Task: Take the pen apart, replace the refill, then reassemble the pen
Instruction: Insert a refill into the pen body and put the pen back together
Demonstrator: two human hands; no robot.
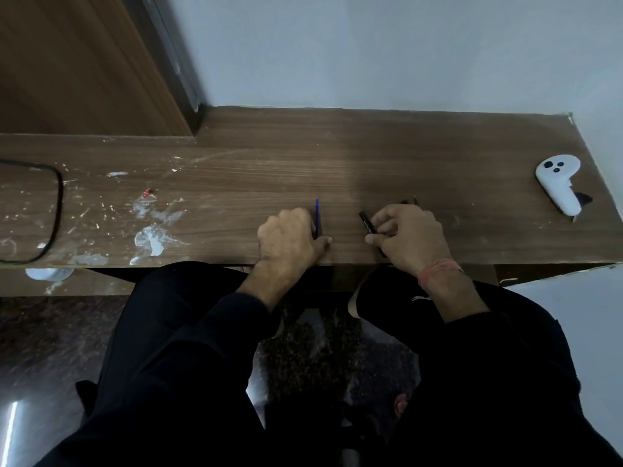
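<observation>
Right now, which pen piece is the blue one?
The thin blue refill at the left hand; the right hand holds the thicker black barrel.

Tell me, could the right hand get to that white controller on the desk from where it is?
Probably yes. The white controller lies alone by the desk's far right corner, with bare wood between it and the right hand. But that hand is holding a black pen piece.

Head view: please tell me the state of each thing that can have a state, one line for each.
Left hand: closed on the blue refill, resting on the desk.
Blue refill: out of the pen, tip pointing away.
Right hand: closed on the black pen barrel.
Black pen barrel: held, tilted, no refill visible in it.
White controller: lying on the desk, untouched.
</observation>
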